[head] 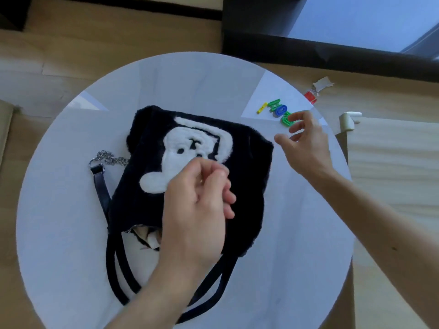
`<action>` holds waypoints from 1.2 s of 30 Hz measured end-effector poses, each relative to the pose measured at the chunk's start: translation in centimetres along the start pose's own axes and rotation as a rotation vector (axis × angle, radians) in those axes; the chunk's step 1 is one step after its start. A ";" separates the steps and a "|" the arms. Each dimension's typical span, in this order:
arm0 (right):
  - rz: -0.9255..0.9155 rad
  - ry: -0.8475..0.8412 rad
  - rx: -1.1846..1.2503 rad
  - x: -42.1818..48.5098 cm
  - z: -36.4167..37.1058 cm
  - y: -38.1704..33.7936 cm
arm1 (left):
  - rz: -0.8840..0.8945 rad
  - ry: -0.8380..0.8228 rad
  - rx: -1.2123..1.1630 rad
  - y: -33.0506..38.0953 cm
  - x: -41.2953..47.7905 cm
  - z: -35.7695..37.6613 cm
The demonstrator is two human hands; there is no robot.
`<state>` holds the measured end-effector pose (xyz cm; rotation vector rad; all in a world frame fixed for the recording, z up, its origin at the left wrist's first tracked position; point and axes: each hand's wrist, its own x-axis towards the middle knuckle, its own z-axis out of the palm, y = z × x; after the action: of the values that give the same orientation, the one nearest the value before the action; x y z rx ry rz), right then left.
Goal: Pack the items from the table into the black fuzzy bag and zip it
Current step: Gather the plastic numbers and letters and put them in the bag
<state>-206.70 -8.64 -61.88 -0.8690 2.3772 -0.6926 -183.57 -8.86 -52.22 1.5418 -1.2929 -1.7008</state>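
Green letter (285,120) beside spread right hand (305,144); left hand (199,205) curled over bag (249,167).

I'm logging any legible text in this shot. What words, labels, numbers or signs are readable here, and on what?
No printed text reads clearly.
Plastic letters near the far right edge of the table: the blue letter looks like "O"; the others are too blurred and tilted to tell.
Black fuzzy bag: only a white cartoon face, no words.
Red packet beyond the table: too small to read.
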 end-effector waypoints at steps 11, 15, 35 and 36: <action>-0.123 -0.172 -0.419 11.7 1.5 3.4 | 0.371 -0.326 1.134 -0.5 22.1 14.7; -0.224 -0.179 -0.415 13.7 1.9 3.6 | 0.345 -0.400 1.386 -1.2 25.6 17.0; -0.050 0.143 0.324 7.7 -1.5 2.6 | -0.230 -0.474 -0.016 -0.4 20.9 16.0; -0.070 0.180 0.369 6.7 -2.1 1.8 | -0.275 -0.484 -0.155 0.3 19.9 15.7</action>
<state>-213.18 -11.47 -63.34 -0.7572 2.2705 -1.2366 -203.12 -21.05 -62.82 1.3090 -1.1642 -2.3990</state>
